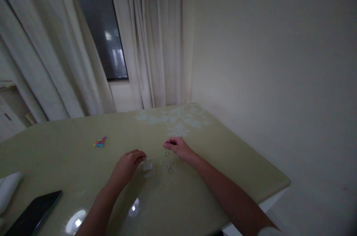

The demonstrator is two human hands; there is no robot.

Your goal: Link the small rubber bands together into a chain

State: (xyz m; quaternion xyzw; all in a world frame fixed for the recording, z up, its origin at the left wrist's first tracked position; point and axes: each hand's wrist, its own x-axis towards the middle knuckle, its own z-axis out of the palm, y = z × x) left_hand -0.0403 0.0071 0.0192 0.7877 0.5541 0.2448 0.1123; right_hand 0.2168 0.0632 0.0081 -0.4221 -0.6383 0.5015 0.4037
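My left hand (127,165) has its fingertips pressed together at the upper left edge of a small clear plastic box (148,168) on the table. A pale patch shows inside the box. To the right, my right hand (180,147) makes a pinch, thumb against forefinger, just above a pile of small pale rings (167,152). What sits in that pinch is too small to make out. Between the hands lies a looser group of pale rings (167,165), and a single yellowish ring (160,184) rests nearer to me.
A cluster of bright coloured small pieces (99,142) lies farther left on the green table (195,199). At the near left are a dark tablet or phone (35,212) and a white object (9,189). A wall (273,80) borders the right side; curtains (156,42) hang behind.
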